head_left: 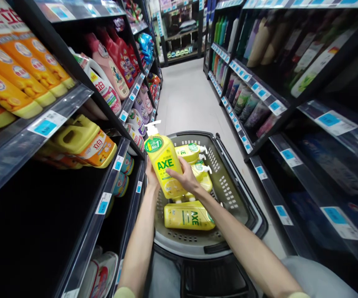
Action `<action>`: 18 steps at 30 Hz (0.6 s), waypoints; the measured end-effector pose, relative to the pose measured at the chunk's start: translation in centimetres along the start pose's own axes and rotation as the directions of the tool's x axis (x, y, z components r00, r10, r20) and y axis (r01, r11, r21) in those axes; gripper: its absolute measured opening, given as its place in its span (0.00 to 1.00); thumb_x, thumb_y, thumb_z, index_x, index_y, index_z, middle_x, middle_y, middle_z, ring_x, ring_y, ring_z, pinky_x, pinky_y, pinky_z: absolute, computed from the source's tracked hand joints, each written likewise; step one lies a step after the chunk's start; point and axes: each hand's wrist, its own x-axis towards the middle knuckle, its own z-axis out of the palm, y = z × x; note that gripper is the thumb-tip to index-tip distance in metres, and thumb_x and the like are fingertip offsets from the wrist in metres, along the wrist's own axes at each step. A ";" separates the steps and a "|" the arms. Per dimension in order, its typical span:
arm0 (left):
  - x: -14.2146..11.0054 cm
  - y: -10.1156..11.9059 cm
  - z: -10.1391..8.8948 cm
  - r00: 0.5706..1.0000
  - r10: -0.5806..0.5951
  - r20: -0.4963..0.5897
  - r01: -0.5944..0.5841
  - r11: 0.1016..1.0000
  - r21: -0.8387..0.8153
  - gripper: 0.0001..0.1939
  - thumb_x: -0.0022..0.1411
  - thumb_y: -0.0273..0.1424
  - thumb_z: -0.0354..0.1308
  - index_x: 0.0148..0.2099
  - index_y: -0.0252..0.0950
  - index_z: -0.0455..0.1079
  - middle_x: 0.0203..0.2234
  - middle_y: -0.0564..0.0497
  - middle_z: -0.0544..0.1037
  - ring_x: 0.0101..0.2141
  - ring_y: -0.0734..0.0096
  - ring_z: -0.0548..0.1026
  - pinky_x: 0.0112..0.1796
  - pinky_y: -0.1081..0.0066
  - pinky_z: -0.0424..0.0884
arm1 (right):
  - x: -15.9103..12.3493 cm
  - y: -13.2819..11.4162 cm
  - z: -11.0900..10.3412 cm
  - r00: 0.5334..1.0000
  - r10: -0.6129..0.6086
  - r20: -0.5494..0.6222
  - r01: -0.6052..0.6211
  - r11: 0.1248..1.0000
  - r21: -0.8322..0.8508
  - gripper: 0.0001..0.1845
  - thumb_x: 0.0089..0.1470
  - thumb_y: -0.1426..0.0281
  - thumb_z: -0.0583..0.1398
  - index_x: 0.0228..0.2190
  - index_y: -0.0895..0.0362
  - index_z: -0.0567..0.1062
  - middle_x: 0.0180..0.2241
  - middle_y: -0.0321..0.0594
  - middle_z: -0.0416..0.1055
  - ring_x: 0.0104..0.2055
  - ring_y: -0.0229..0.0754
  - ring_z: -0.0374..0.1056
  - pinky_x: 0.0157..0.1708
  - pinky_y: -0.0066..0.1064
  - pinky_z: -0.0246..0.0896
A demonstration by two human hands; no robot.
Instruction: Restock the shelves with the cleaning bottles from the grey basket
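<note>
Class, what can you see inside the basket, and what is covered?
Yellow bottles lie inside the basket, some with white pumps. The held AXE bottle and right forearm hide parts of them; their number is unclear.

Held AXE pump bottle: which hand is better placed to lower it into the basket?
Probably the right hand: it grips the bottle over the basket; the left hand is nearer its left edge.

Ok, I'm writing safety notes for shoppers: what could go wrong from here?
The pump bottle between the left hand and right hand could slip into the basket. It might strike the other yellow bottles lying there, perhaps knocking their white pumps and causing leaks.
</note>
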 end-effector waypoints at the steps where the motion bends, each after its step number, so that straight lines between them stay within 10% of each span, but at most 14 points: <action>1: 0.0 0.3 -0.2 0.999 -0.024 0.022 0.024 0.999 -0.028 0.40 0.53 0.66 0.60 0.49 0.36 0.77 0.48 0.41 0.82 0.57 0.40 0.75 0.54 0.49 0.75 | -0.1 0.0 0.1 1.000 0.021 0.017 -0.021 1.000 0.016 0.28 0.48 0.54 0.73 0.46 0.53 0.74 0.47 0.43 0.80 0.48 0.52 0.77 0.46 0.41 0.75; 11: 0.0 0.9 -1.0 0.992 -0.078 0.101 0.086 0.993 -0.076 0.46 0.55 0.66 0.59 0.59 0.33 0.74 0.52 0.36 0.80 0.58 0.36 0.74 0.56 0.44 0.73 | -0.3 0.0 1.1 0.941 0.278 0.191 -0.321 0.913 0.251 0.30 0.47 0.53 0.73 0.47 0.56 0.76 0.48 0.46 0.81 0.47 0.54 0.79 0.47 0.44 0.77; 18: 0.6 0.0 -0.8 0.988 -0.146 0.059 0.152 0.982 -0.111 0.42 0.48 0.62 0.68 0.54 0.34 0.76 0.50 0.37 0.82 0.58 0.35 0.75 0.57 0.44 0.74 | 0.7 1.4 0.1 0.970 0.221 -0.098 -0.237 0.946 -0.220 0.38 0.37 0.55 0.77 0.48 0.55 0.73 0.49 0.49 0.79 0.50 0.57 0.76 0.51 0.51 0.72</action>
